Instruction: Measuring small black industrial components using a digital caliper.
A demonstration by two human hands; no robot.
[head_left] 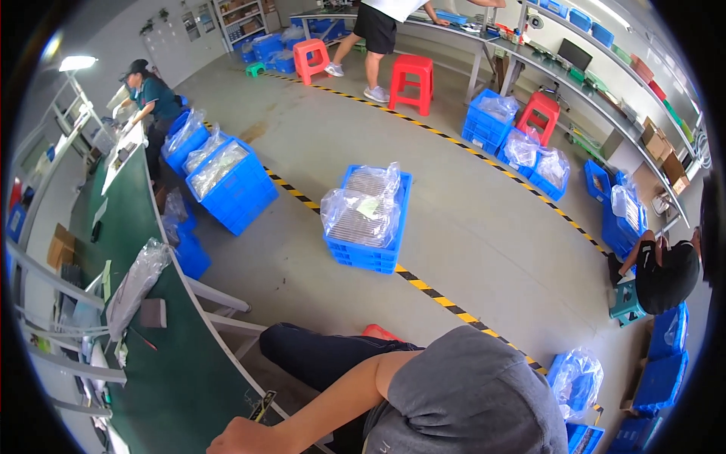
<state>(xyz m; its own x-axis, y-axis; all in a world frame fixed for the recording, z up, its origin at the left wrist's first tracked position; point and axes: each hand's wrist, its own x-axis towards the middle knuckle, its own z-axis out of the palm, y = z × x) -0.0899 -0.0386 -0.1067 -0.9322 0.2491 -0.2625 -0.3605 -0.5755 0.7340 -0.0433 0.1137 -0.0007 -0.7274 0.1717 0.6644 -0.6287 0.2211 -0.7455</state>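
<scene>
My right forearm, bare below a grey sleeve, reaches toward the near edge of a green-topped workbench (178, 371). My right hand (240, 437) shows its back at the lower edge of the view. Its fingers look curled, and what they hold is hidden. Against the hand, a narrow dark strip with yellow marks (262, 406) sticks up at a slant; its kind is unclear. My left hand is out of view. Farther along the bench lie a small grey-brown block (153, 312) and a long clear plastic bag (138, 287) with greyish contents.
A stack of blue crates (363, 256), topped with bagged ribbed parts, stands on the floor by black-yellow tape (435, 296). More blue crates (242, 198) line the bench. Red stools (412, 83) stand farther off. Co-workers are at the left bench, far table and right side.
</scene>
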